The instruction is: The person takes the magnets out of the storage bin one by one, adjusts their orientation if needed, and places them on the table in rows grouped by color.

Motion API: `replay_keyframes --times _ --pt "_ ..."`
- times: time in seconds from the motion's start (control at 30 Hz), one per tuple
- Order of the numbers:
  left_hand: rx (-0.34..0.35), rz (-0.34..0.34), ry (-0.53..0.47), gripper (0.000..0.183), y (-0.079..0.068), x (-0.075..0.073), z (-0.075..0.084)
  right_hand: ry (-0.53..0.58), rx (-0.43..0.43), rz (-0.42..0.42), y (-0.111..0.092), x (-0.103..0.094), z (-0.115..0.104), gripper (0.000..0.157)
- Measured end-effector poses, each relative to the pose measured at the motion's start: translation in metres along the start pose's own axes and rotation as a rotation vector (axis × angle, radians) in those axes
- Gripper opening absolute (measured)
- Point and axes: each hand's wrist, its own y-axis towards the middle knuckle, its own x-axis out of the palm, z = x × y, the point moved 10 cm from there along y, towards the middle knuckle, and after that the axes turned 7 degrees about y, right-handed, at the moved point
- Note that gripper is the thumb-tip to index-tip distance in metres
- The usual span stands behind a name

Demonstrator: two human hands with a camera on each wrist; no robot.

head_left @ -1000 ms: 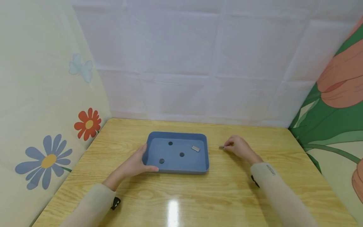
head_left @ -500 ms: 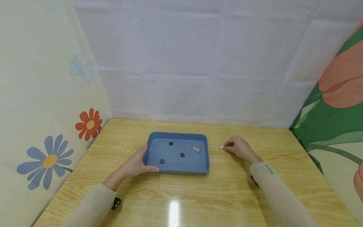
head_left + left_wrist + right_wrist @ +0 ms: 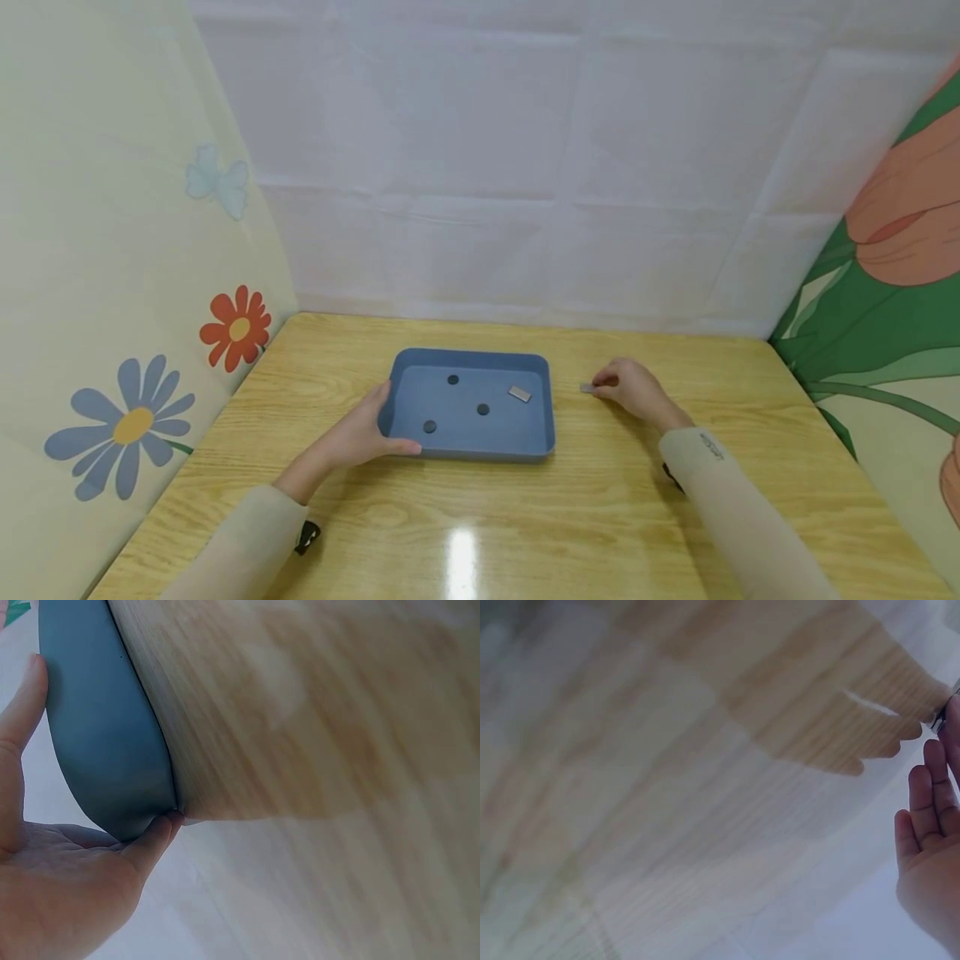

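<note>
A shallow blue tray [image 3: 471, 359] rests on the wooden table in the head view. My left hand [image 3: 356, 435] grips its left end, thumb along the near side and fingers at the far left; the left wrist view shows the tray's outer wall [image 3: 105, 727] between thumb and fingers. Inside lie several dark round discs, one disc [image 3: 483, 409] near the middle, and a small silvery rectangular piece [image 3: 519, 393] at the right. Right of the tray, my right hand [image 3: 636, 393] pinches a small flat grey piece [image 3: 586, 387] between thumb and fingertips, low over the table.
The wood-grain table [image 3: 570, 517] extends around the tray, with a bright reflection near its front. A white cloth [image 3: 480, 167] hangs behind it. Flower-printed sheets stand at the left [image 3: 127, 250] and right.
The small piece in my right fingers has tilted, showing a pale face half a second ago and a greyer, thinner one now. The left hand and tray stay in place.
</note>
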Motion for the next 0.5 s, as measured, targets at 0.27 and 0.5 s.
replay_keyframes --times 0.27,0.5 --pt "0.002 0.002 0.001 0.13 0.0007 -0.0004 0.001 -0.012 -0.015 0.015 -0.0001 -0.0005 0.0002 0.015" --pt "-0.003 0.002 -0.007 0.13 0.0018 0.0007 0.0021 -0.021 -0.018 0.02 0.0005 -0.0007 0.002 0.016"
